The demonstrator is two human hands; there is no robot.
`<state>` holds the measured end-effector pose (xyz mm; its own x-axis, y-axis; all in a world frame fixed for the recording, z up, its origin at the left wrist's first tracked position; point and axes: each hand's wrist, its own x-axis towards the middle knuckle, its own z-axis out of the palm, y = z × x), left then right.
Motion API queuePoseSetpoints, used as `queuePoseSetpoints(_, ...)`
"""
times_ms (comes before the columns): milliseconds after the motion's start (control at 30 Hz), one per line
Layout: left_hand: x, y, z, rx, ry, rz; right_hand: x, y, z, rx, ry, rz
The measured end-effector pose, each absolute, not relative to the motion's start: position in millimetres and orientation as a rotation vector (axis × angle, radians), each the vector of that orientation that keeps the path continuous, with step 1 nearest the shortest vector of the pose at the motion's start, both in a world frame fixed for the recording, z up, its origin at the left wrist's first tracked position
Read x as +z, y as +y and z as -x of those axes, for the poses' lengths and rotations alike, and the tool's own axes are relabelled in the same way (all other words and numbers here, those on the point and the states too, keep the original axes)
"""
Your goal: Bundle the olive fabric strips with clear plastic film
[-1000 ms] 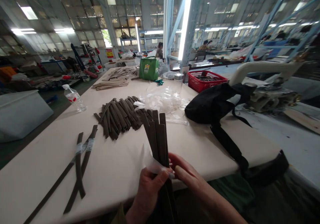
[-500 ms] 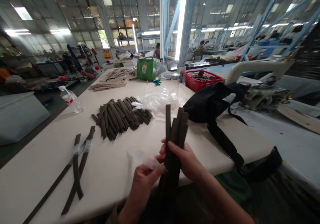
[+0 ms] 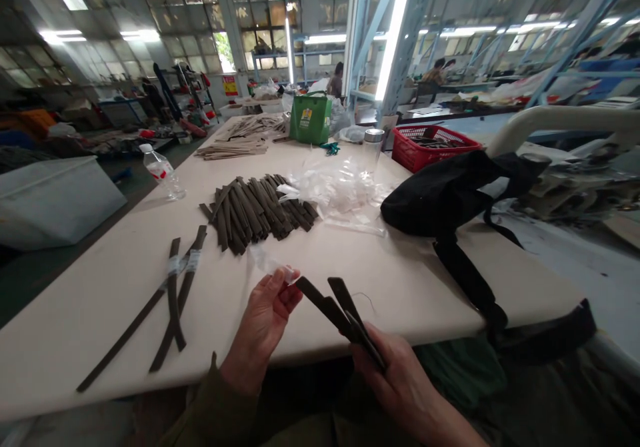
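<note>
My left hand (image 3: 263, 324) pinches a small clear plastic bag or film (image 3: 264, 260) above the near part of the table. In my right hand (image 3: 400, 364), at the table's front edge, is a bundle of dark brown strips (image 3: 323, 302), tilted up to the left. Their tips fan apart near my left fingertips, and their lower ends are hidden by the hand. A pile of similar strips (image 3: 255, 214) lies beyond my hands. To the left, long strips (image 3: 176, 314) cross each other, bound with clear wrapping near their upper ends.
On the pale table (image 3: 120, 280) stand a plastic bottle (image 3: 165, 174), a green bag (image 3: 310, 119) and a lidded jar (image 3: 372, 150). Crumpled clear plastic (image 3: 335, 187) lies mid-table. A black bag (image 3: 435, 197) with straps and a red basket (image 3: 430, 154) are at right, beside a machine.
The strip bundle has gone from nearly upright to tilted and lower. My left hand has moved off it, leftward and up, with the clear plastic. The whole view has shifted.
</note>
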<state>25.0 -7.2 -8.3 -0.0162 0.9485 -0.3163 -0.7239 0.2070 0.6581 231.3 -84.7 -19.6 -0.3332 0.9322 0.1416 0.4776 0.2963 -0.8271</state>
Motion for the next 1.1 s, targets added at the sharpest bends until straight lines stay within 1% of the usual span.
queuePoseSetpoints(100, -8, -11, -27, 1.338, 0.79, -0.408, -16, -80, -228, 0.886, -1.966, 1.271)
queuePoseSetpoints(167, -9, -16, -32, 1.316, 0.784, -0.464, -15, -78, -224, 0.93, -1.931, 1.285)
queuePoseSetpoints(233, -12, -22, -39, 1.276, 0.789, -0.523, -16, -76, -219, 1.066, -1.841, 1.27)
queuePoseSetpoints(367, -18, -25, -48, 1.205, 0.826, -0.624, -21, -77, -213, 1.459, -1.591, 1.206)
queuePoseSetpoints(433, -18, -19, -42, 1.263, 0.877, -0.61, -24, -82, -217, 1.525, -1.542, 1.225)
queuePoseSetpoints(533, -17, -8, -26, 1.37, 0.952, -0.554, -28, -92, -230, 1.439, -1.598, 1.259)
queuePoseSetpoints(633, -21, -11, -27, 1.358, 0.983, -0.556, -29, -96, -238, 1.31, -1.656, 1.272)
queuePoseSetpoints(700, -26, -23, -41, 1.266, 0.969, -0.628, -27, -93, -237, 1.266, -1.668, 1.266)
queuePoseSetpoints(800, -29, -43, -65, 1.008, 0.861, -0.798, -23, -83, -230, 1.237, -1.647, 1.251)
queuePoseSetpoints(867, -26, -46, -70, 0.934, 0.791, -0.835, -21, -78, -226, 1.211, -1.641, 1.25)
queuePoseSetpoints(900, -24, -43, -69, 0.975, 0.778, -0.814, -21, -77, -225, 1.198, -1.649, 1.253)
queuePoseSetpoints(1033, -15, -23, -56, 1.372, 0.838, -0.658, -23, -76, -221, 1.182, -1.72, 1.268)
queuePoseSetpoints(1100, -17, -23, -57, 1.369, 0.876, -0.672, -24, -74, -219, 1.153, -1.749, 1.258)
